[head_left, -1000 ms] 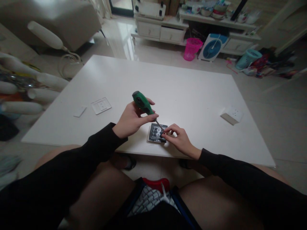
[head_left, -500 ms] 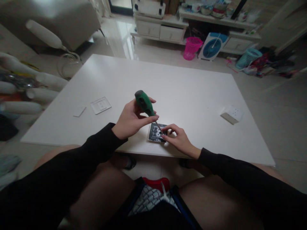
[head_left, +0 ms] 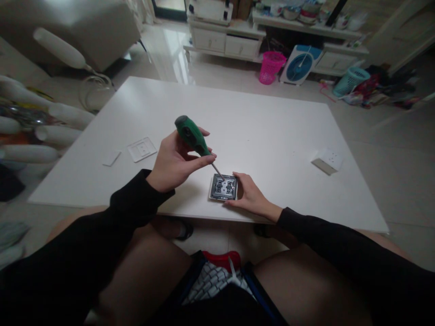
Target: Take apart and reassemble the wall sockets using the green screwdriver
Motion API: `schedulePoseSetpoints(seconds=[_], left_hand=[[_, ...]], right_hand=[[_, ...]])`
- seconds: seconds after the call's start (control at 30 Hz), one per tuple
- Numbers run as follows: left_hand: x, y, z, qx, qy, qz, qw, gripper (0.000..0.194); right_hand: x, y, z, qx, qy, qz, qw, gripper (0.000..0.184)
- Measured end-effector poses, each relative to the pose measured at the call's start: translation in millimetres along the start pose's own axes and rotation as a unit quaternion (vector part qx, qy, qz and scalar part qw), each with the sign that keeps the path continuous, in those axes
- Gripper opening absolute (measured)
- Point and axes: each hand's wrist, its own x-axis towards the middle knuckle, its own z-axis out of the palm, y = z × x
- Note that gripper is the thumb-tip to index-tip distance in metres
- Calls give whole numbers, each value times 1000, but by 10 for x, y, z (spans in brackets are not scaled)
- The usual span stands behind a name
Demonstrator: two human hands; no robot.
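A grey wall socket module (head_left: 223, 187) lies face-open near the front edge of the white table (head_left: 265, 131). My left hand (head_left: 173, 160) is closed round a green-handled screwdriver (head_left: 192, 136), its metal tip slanting down to just above the module's upper left corner. My right hand (head_left: 249, 194) rests beside the module's right edge, thumb and fingers curved against its side, steadying it on the table.
A white cover plate (head_left: 142, 149) and a small white piece (head_left: 112, 158) lie at the left of the table. A white socket block (head_left: 327, 160) sits at the right. Beyond the table stand a pink basket (head_left: 271, 67), a blue fan (head_left: 299, 65) and a low white cabinet (head_left: 224, 43).
My left hand has lifted the screwdriver up and to the left, off the module's middle. My right hand's fingers have left the top of the module and settled at its right side.
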Motion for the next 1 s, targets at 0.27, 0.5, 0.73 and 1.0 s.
schedulePoseSetpoints(seconds=[0.27, 0.5, 0.73, 1.0], left_hand=[[-15, 104, -3, -9, 18, -33, 999, 58], [-29, 56, 5, -8, 15, -29, 999, 59], [-26, -15, 55, -13, 8, -28, 999, 61], [-3, -91, 96, -16, 5, -31, 999, 59]], right_hand=[[55, 97, -80, 51, 52, -2, 997, 83], [18, 232, -59, 67, 90, -13, 994, 90], [24, 218, -64, 69, 77, -20, 994, 88], [31, 204, -77, 64, 78, -18, 995, 87]])
